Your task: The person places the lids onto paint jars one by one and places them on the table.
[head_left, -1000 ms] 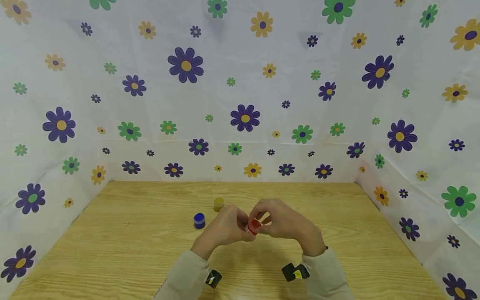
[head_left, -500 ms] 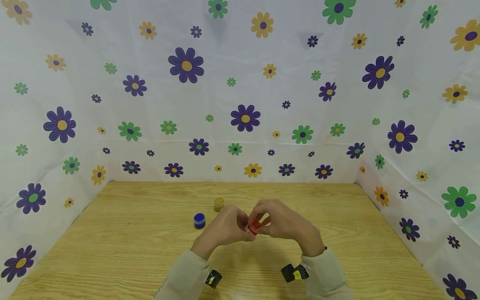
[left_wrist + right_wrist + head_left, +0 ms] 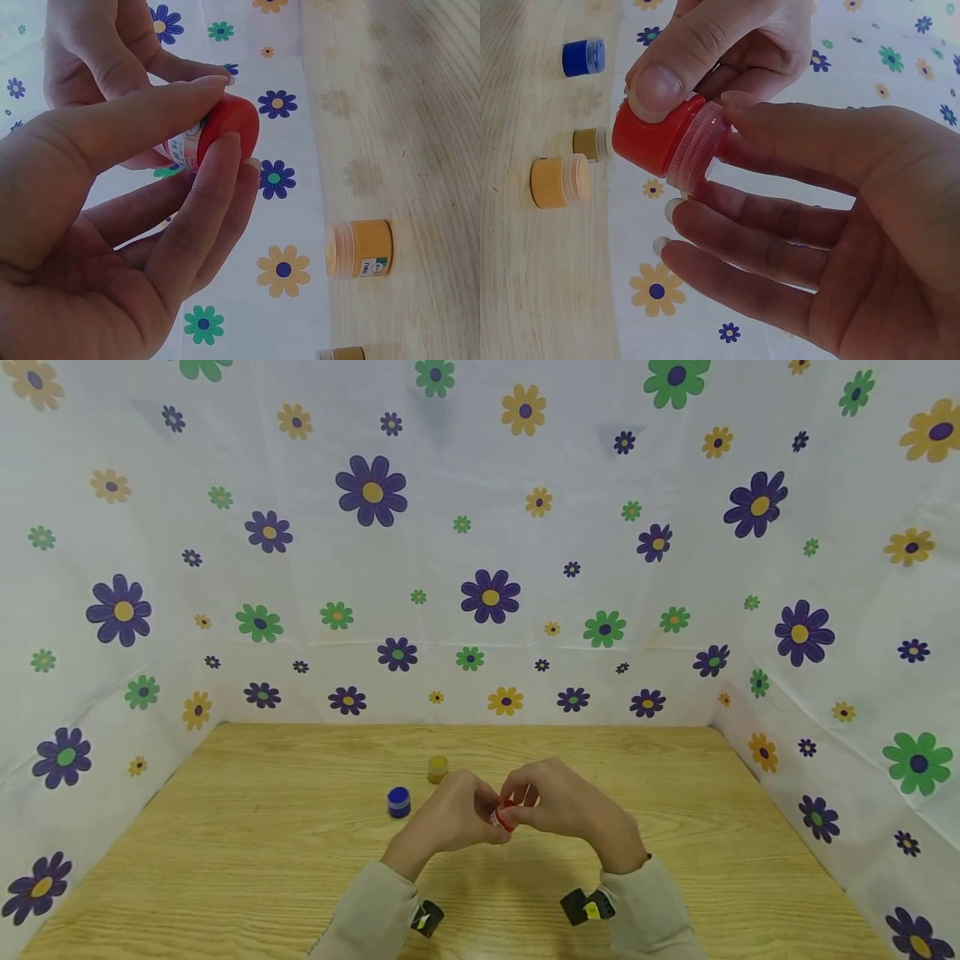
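Observation:
Both hands meet around a small red paint jar [image 3: 504,817] above the table. My left hand [image 3: 453,814] holds the jar's red body [image 3: 232,124] between thumb and fingers. On its clear ridged lid [image 3: 694,146], the thumb and fingertips of my right hand [image 3: 566,810] pinch. The jar lies tilted, its lid towards the right hand. Part of a printed label [image 3: 184,146] shows between the fingers in the left wrist view. A blue paint jar [image 3: 399,802] and an ochre one [image 3: 438,768] stand left of the hands.
A light orange jar [image 3: 551,182] stands near the ochre jar in the right wrist view; the head view does not show it. The wooden table [image 3: 225,843] ends at a white flowered cloth [image 3: 420,552] at the back and sides.
The right thumb and fingers have shifted on the lid, now covering more of it. The left hand and the standing jars keep their places.

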A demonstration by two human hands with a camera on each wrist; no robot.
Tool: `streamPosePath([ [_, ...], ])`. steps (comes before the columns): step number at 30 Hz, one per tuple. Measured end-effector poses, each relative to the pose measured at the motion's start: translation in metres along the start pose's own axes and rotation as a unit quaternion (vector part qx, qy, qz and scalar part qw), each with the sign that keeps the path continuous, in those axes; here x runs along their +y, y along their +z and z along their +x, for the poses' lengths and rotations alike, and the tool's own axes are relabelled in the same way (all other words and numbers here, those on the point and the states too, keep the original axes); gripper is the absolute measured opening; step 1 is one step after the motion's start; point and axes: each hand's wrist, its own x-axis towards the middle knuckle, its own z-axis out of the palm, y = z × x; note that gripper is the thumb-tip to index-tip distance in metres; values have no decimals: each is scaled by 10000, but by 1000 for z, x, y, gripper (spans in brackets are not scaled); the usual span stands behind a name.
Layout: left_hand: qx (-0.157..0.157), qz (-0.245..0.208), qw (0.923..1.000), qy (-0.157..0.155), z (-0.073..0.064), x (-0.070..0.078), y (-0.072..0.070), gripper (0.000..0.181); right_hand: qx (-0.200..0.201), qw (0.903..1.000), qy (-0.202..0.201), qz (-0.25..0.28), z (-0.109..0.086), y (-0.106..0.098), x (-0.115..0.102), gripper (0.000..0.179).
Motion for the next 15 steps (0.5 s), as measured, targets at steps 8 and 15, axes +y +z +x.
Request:
streamPosePath([
  [8,3,-33,10000,-10,1,-1,0,17,119,9995,28,275,0,0,-2,14],
  [15,3,-10,10000,-18,-1,-1,0,15,83,9986,-330,397,-1,0,-5,10],
])
